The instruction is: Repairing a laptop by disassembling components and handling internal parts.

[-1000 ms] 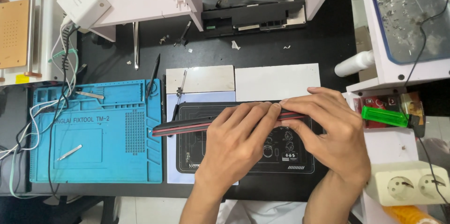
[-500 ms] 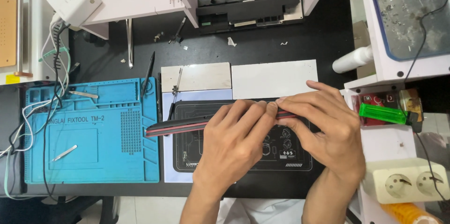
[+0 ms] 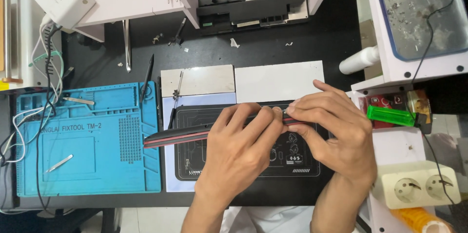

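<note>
A long thin black part with a red stripe (image 3: 178, 136) is held edge-on above a black printed mat (image 3: 195, 162). My left hand (image 3: 239, 152) grips its middle, fingers curled over the top edge. My right hand (image 3: 336, 128) pinches the right end, fingertips meeting the left hand's near the strip's top. The strip's left end sticks out over the edge of a blue silicone work mat (image 3: 87, 140). The right end is hidden under my fingers.
Tweezers (image 3: 127, 45), a dark pen-like tool (image 3: 146, 81) and metal picks (image 3: 78, 100) lie at the left. Two white plates (image 3: 278, 81) sit behind the black mat. A green lighter (image 3: 390, 115), a white bottle (image 3: 358, 60) and a power strip (image 3: 419, 189) are on the right.
Both hands and the strip stay almost where they were. The view has shifted slightly; the grip looks the same.
</note>
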